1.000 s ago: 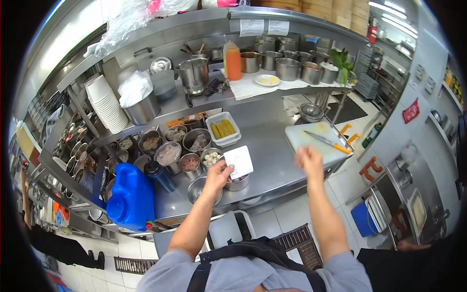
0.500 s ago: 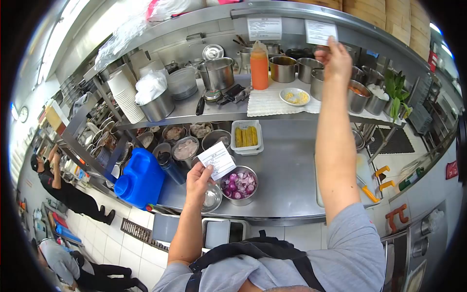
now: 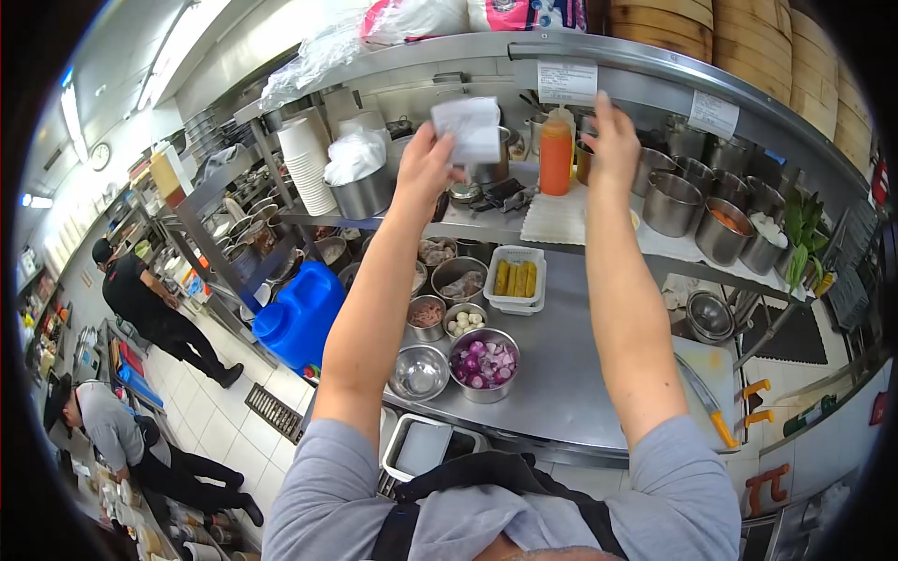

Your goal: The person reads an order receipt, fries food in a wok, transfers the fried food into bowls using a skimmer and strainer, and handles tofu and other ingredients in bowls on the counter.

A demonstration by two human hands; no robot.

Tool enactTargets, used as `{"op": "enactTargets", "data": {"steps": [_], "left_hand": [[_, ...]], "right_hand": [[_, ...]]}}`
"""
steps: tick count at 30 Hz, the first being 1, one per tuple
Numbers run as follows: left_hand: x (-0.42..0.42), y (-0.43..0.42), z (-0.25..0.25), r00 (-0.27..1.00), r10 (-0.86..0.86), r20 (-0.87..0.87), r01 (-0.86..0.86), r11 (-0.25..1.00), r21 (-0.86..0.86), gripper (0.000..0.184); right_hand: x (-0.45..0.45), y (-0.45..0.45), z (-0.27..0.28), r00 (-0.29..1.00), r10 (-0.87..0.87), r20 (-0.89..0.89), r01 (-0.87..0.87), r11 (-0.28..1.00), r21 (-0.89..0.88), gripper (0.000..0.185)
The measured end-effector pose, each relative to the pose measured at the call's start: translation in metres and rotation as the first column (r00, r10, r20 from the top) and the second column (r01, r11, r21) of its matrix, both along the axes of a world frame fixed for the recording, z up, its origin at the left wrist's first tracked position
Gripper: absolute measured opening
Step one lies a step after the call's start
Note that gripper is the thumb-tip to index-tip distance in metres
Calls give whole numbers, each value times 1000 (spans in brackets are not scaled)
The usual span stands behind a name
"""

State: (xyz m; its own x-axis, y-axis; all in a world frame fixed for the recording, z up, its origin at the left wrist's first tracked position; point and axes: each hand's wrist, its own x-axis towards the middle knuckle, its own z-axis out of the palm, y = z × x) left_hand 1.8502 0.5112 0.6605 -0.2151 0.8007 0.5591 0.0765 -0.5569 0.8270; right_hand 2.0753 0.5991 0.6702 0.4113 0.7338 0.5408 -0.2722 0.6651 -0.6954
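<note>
My left hand (image 3: 428,166) is raised in front of the upper shelf, its fingers closed on a printed paper slip (image 3: 472,131), blurred by motion. My right hand (image 3: 613,145) reaches up with its fingers stretched out, holding nothing I can see. Its fingertips are close to the right edge of a second slip (image 3: 561,82) on the metal rail (image 3: 645,58); whether they touch it I cannot tell. Another slip (image 3: 714,114) hangs farther right on that rail. Just left of my right hand stands a squeeze bottle (image 3: 555,159) of orange sauce.
Below on the steel counter (image 3: 561,374) are a bowl of cut red onions (image 3: 485,363), a metal bowl (image 3: 419,372), and a tub of yellow pieces (image 3: 515,278). A knife (image 3: 708,402) lies on the cutting board at right. A blue jug (image 3: 299,313) stands left. Two people work at far left.
My left hand has risen from above the counter to shelf height with its paper slip. My right hand has left the right-hand slip, which stays on the rail. The view has turned left.
</note>
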Motion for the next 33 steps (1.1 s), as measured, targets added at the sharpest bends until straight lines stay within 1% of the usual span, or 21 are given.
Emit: {"op": "enactTargets", "data": {"steps": [1,2,4,5,6,8,10,11,13,16,18,20,21,24,26,28,29,30,31,32,33], "left_hand": [[3,6,11,999,-32,-42,33,999,31,24],[8,11,21,994,-67,-82,72,995,65,24],[24,15,33,993,-106,-54,111,988,104,23],[32,18,38,990,-138,-36,142,980,141,23],[41,23,39,988,-148,-39,152,978,143,23],[60,37,42,978,-197,72,189,977,98,21],[76,54,41,976,-212,55,206,973,99,19],[84,60,42,967,-231,109,224,972,76,18],[96,62,49,943,-267,198,262,964,49,19],[97,64,63,931,-301,205,301,953,32,18],[98,69,70,935,-289,206,277,957,88,19],[99,65,78,984,-151,95,144,986,84,20],[100,63,78,992,-109,63,102,989,110,27],[96,48,70,996,-90,-5,90,996,21,26],[85,24,49,992,27,-127,-29,1000,-12,29],[61,-1,-1,922,231,-311,-217,973,79,30],[45,-17,-40,934,210,-290,-178,975,134,28],[30,-43,-82,965,86,-247,-88,996,4,17],[7,-65,-133,917,8,-398,-58,992,-112,26],[-9,-97,-187,915,-153,-373,24,944,-330,29],[-4,-142,-210,929,-283,-239,77,779,-622,18]], "right_hand": [[-10,5,8,999,43,15,-43,999,-13,41],[-11,6,10,999,36,21,-36,999,-10,41],[-10,-1,15,948,312,59,-306,948,-90,31],[-5,-8,14,966,257,39,-257,966,11,23],[4,-11,11,968,247,38,-247,969,15,23],[38,-12,7,996,90,7,-90,996,14,23],[72,-17,3,997,12,-74,-11,1000,17,24],[86,-19,2,997,-34,-66,34,999,9,24],[99,-22,5,998,-51,-29,51,999,-14,25],[105,-22,17,998,-56,42,57,998,-9,25],[102,-22,25,995,-51,90,50,999,8,26],[101,-22,30,986,-69,154,75,997,-31,26],[102,-21,29,981,-84,175,92,995,-34,26],[106,-25,18,973,-92,214,106,993,-56,23],[107,-33,0,982,-121,146,127,991,-36,21],[103,-44,-29,992,-125,7,125,992,-22,17],[96,-50,-49,994,-96,-60,94,995,-27,16],[85,-60,-68,997,-78,-6,78,997,-6,15],[76,-65,-93,993,-5,119,7,1000,-13,16],[56,-87,-105,979,118,164,-100,988,-116,18],[36,-98,-126,941,202,272,-144,965,-220,16]]}}
